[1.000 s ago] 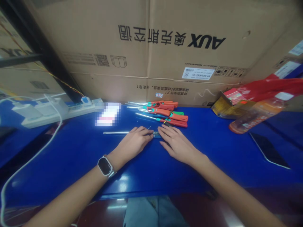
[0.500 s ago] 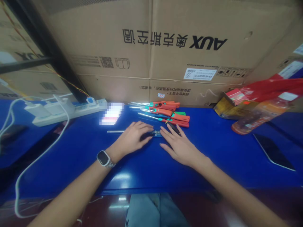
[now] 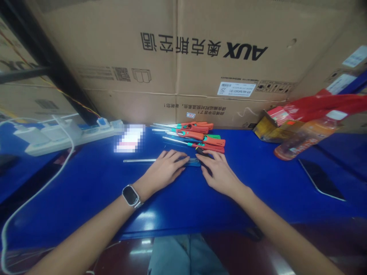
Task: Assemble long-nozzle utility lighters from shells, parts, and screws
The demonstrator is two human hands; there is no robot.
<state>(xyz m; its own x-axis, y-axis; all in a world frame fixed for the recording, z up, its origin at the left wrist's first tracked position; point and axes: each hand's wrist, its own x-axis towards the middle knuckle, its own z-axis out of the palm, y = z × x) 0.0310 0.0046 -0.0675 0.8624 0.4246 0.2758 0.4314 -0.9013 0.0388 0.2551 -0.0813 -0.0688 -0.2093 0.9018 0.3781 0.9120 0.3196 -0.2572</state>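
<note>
A long lighter with a thin metal tube (image 3: 137, 160) and a see-through blue handle (image 3: 195, 162) lies across the blue table. My left hand (image 3: 168, 167) is closed over its middle, fingers bent on the near end of the handle and covering part of it. At the handle's right end is my right hand (image 3: 220, 172), fingers curled around a black handle with a yellow band (image 3: 201, 152), perhaps a screwdriver; most of it is hidden. Just beyond both hands lie several orange and red long lighters (image 3: 190, 133), one with a green part, tubes pointing left.
A large cardboard box (image 3: 183, 76) stands behind the table. On the left are a white power strip (image 3: 71, 143) with plugs and a looping white cable (image 3: 54, 175). To the right lie a tilted drink bottle (image 3: 306, 139), a yellow carton (image 3: 269, 124) and a dark phone (image 3: 321, 179).
The view has shifted slightly. My right hand's fingers have curled in more around the black handle, and more of the blue lighter handle shows between my hands.
</note>
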